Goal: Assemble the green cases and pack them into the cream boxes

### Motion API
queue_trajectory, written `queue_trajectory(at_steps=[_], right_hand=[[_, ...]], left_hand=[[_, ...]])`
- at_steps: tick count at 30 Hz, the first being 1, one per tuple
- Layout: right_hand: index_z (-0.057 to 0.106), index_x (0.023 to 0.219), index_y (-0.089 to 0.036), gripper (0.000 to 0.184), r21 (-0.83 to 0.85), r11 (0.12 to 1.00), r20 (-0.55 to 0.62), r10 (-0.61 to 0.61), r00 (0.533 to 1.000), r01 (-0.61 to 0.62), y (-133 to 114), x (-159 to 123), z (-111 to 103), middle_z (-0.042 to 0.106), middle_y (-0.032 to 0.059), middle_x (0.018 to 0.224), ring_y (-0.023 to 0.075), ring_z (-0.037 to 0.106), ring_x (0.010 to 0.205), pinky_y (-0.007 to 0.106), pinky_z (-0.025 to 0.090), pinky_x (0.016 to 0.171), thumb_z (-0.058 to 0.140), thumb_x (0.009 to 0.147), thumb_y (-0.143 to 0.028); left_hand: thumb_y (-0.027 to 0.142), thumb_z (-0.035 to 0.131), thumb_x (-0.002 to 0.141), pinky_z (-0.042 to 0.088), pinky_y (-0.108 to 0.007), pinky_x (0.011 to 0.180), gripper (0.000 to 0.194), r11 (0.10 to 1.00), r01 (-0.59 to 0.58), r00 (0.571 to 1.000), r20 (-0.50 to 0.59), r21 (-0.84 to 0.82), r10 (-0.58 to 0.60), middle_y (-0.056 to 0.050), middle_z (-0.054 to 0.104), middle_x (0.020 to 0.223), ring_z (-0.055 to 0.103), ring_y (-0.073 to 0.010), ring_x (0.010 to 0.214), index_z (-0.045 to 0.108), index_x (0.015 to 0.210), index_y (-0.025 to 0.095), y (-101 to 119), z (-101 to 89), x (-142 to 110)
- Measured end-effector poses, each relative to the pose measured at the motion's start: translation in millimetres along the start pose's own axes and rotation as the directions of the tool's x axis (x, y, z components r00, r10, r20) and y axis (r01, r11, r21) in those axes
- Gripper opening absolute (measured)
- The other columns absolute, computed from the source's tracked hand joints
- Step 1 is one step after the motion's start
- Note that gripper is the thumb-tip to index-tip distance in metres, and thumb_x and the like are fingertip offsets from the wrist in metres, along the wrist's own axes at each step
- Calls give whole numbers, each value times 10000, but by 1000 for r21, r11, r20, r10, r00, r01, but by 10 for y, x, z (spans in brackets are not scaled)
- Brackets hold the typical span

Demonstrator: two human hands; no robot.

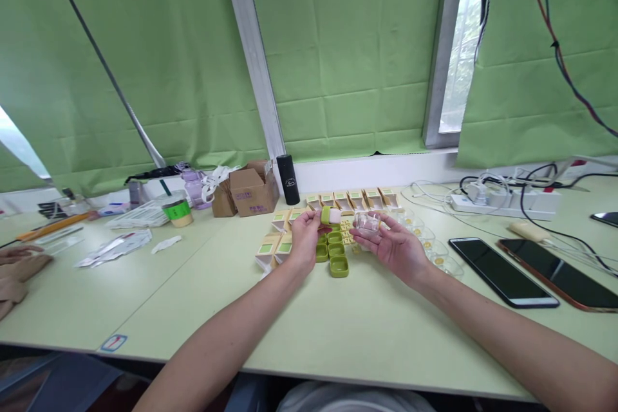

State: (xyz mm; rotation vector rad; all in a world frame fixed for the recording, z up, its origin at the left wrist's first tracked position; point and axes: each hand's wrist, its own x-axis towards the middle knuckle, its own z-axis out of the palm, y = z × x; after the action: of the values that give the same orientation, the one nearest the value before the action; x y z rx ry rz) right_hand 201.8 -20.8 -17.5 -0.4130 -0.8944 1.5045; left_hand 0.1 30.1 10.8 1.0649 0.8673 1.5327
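Observation:
My left hand [304,238] is closed on a small white item with a green cap [328,215], held above the table. My right hand [393,246] cups a small clear plastic piece [367,223] in its fingers, just right of the green-capped item. Below and between my hands lie several green caps [337,256] on the table [338,328]. Around them stand small cream and green boxes [270,251], with a row of open boxes [355,198] behind and clear trays [434,251] to the right.
Two dark phones [502,270] [560,273] lie at right, with a power strip [502,203] and cables behind. A black cylinder [288,179], cardboard boxes [251,192], a green-banded cup [177,211] and papers [116,246] sit at the back left. Another person's hand [17,252] shows at far left.

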Motion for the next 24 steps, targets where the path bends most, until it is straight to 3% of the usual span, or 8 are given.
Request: queue_trajectory(at_steps=[8,12,15,18,21,24], right_hand=[[631,1148,-282,479,-82,996,-65,-46,997,40,-60,-17,37,804,43,1011,295,766,1048,569,468,1123,854,726,-329],[634,1166,-278,539,-353,927,-139,-186,973,127,-79,-10,44,760,44,1043,243,708,994,466,552,952,890,700,-369],[613,1191,-278,575,-616,767,-91,-298,950,181,-133,-12,64,729,60,1096,237,665,975,427,547,875,881,702,-416],[581,1239,-290,536,-800,554,23,-354,935,229,-238,-65,74,718,66,1147,242,656,989,441,533,896,816,773,-410],[619,1142,-291,326,-912,321,135,-355,925,256,-375,-189,27,715,62,1212,260,653,1059,463,520,947,737,847,-366],[638,1051,-283,180,-957,182,160,-312,937,224,-503,-350,-102,729,69,1223,279,676,1039,484,529,938,679,899,-372]], left_hand=[[268,771,815,583,-319,714,142,1000,16,1000,-20,2,-16,-53,758,848,687,-165,718,703,848,148,15,-14,-9],[290,777,813,582,-315,721,164,1000,3,1000,-13,5,-3,-57,754,852,684,-162,722,705,844,147,20,-31,-10],[303,788,798,582,-317,720,182,1000,-1,1000,-9,10,1,-56,753,844,684,-163,713,701,841,149,17,-34,-10],[307,801,780,582,-325,720,200,1000,-1,1000,-3,9,1,-56,755,850,691,-173,720,697,854,153,4,-29,-8],[321,800,778,583,-338,735,214,1000,-5,1000,12,14,5,-57,757,868,699,-180,737,696,871,158,-15,-21,-7],[325,796,777,585,-345,749,212,1000,-12,1000,19,19,11,-57,758,885,707,-189,764,692,865,161,-29,-7,-12]])
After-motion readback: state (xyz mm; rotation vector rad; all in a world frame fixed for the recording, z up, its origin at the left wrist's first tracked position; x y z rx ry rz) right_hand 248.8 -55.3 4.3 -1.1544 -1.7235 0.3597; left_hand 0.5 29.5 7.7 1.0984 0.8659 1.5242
